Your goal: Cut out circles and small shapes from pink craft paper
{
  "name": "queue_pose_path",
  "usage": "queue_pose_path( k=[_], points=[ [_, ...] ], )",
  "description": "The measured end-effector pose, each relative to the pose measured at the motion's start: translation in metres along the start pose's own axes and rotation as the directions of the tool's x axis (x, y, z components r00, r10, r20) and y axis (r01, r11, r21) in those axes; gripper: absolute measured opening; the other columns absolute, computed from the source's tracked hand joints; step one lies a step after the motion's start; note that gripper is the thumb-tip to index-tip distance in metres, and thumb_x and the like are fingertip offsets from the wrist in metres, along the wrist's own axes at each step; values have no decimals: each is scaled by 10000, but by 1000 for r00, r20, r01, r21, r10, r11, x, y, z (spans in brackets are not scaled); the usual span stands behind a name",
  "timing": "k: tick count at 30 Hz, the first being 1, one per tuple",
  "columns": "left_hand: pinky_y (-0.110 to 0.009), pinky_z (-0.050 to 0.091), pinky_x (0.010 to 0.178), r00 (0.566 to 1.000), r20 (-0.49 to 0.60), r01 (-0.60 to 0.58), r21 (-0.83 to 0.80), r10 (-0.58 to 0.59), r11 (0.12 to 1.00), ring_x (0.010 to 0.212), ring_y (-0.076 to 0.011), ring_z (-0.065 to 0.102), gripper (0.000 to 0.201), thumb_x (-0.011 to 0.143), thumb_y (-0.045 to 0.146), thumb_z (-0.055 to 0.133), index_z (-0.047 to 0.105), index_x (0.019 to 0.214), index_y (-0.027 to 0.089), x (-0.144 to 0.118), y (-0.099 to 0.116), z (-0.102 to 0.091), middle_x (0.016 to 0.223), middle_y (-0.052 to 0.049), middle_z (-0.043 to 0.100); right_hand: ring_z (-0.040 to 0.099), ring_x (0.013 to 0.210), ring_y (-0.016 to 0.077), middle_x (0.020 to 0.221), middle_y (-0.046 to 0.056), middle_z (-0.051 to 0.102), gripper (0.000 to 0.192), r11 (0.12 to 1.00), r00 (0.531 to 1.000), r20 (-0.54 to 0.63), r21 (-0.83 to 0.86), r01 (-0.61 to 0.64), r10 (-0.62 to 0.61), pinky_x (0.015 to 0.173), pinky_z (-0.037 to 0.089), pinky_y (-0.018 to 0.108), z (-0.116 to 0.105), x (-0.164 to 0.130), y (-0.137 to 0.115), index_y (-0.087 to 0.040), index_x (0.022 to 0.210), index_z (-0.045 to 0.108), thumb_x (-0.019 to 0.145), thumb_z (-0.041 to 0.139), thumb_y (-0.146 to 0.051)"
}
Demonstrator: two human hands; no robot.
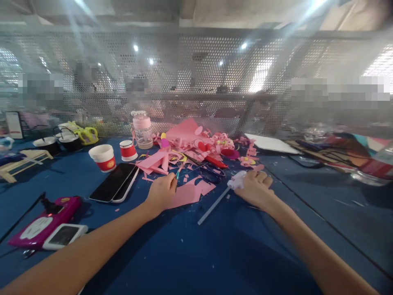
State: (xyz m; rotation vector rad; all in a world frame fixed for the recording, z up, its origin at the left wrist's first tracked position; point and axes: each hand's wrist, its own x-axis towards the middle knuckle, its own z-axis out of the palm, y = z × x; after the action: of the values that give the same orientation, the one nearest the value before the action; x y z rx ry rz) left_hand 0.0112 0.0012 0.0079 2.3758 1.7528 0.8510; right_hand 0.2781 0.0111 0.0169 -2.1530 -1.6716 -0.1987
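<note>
My left hand (pixel 161 193) is closed around a slim tool with a teal part (pixel 178 174) showing above the fingers; its kind cannot be made out. Beside that hand lies a cut sheet of pink paper (pixel 187 194) with curved notches. My right hand (pixel 255 186) rests low over the table, fingers curled, at a pale crumpled piece (pixel 236 180) that seems gripped on its near side. From this piece a translucent white stick (pixel 214 206) slants down to the left. Between the hands, farther back, lie dark-handled scissors (pixel 211 173) and a red-handled tool (pixel 216 162).
Pink paper scraps (pixel 190 133) are heaped at the back, before a perforated screen (pixel 208 82). Leftward stand paper cups (pixel 102 157), a bottle (pixel 142 129), phones (pixel 112 183) and a magenta device (pixel 49 223). A white board (pixel 272 143) and a clear container (pixel 376 170) lie rightward.
</note>
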Motion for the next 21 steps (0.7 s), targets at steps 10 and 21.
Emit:
queue_pose_path(
  k=[10, 21],
  points=[
    [-254, 368, 560, 987, 13, -156, -176, 161, 972, 593, -150, 557, 214, 870, 224, 285, 446, 733, 187, -4, 9, -2, 628, -31, 601, 260, 1220, 317, 1311, 146, 374, 489, 753, 689, -328, -124, 647, -646, 991, 225, 489, -21, -41, -57, -156, 1234, 380, 786, 503, -306],
    [-263, 426, 673, 956, -46, -288, -305, 288, 908, 715, -139, 541, 226, 860, 269, 377, 557, 765, 170, 0, 4, 0, 723, -36, 595, 519, 737, 186, 722, 50, 571, 137, 643, 621, -299, 29, 765, -725, 696, 423, 302, -18, -33, -49, -162, 815, 511, 881, 416, -236]
  ],
)
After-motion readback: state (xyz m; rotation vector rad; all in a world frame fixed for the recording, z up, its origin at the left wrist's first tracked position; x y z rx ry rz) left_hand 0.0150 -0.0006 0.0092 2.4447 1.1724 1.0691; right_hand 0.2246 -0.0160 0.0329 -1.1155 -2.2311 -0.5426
